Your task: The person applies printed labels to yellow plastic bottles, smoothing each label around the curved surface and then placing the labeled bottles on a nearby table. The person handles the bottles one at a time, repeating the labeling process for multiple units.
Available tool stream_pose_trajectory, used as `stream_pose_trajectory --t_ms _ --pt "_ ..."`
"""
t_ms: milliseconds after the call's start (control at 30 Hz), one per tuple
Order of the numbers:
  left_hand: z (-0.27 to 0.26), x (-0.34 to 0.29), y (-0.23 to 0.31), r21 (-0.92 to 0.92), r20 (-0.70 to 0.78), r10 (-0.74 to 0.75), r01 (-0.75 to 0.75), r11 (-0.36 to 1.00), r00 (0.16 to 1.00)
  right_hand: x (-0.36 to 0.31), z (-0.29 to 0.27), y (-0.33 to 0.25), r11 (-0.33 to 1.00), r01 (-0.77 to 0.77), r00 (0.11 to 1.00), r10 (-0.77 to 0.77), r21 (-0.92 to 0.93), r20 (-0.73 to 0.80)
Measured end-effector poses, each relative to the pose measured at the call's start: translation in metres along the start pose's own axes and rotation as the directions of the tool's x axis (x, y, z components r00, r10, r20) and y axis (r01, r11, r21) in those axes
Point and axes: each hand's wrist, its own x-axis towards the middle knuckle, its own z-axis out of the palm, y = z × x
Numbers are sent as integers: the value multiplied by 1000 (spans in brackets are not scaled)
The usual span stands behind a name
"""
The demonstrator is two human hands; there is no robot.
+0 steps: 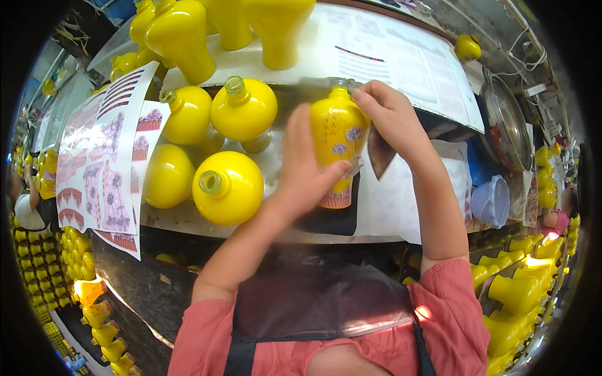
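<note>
A yellow glass bottle (330,135) with purple flower decals and a reddish band near its foot stands upright before me on a black pad (347,220). My left hand (303,160) is against its left side, fingers blurred by motion, thumb across the front. Beside that thumb shows a small clear piece (354,170), too small to name. My right hand (384,106) has its thumb and bent fingers at the bottle's neck and shoulder. Below the right palm a brown pointed piece (380,153) sticks out; whether the hand holds it is hidden.
Several round-shouldered yellow bottles (227,188) stand left of my left forearm. Upturned yellow bottles (182,41) are behind them. Printed decal sheets (103,156) lean at the left. A white board (401,69) lies at the back; a pale blue bucket (491,200) stands at the right.
</note>
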Motion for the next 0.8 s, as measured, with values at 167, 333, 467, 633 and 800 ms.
stream_pose_trajectory --t_ms 167,333,467,633,800 --pt "-7 7 4 190 -29 235 -226 956 972 -34 2 14 992 44 998 -38 -115 54" --pt "0 16 11 286 -17 216 -203 937 976 -34 18 28 978 185 977 -194 -96 -89" --pt "0 16 7 305 3 193 -185 934 981 -31 19 34 989 144 987 -147 -39 -66" --pt "2 7 -12 -90 -74 51 -57 994 996 -34 13 37 949 5 1000 -10 316 17" --pt "7 -8 -28 -313 21 -26 31 949 999 -51 21 54 980 195 981 -195 43 -11"
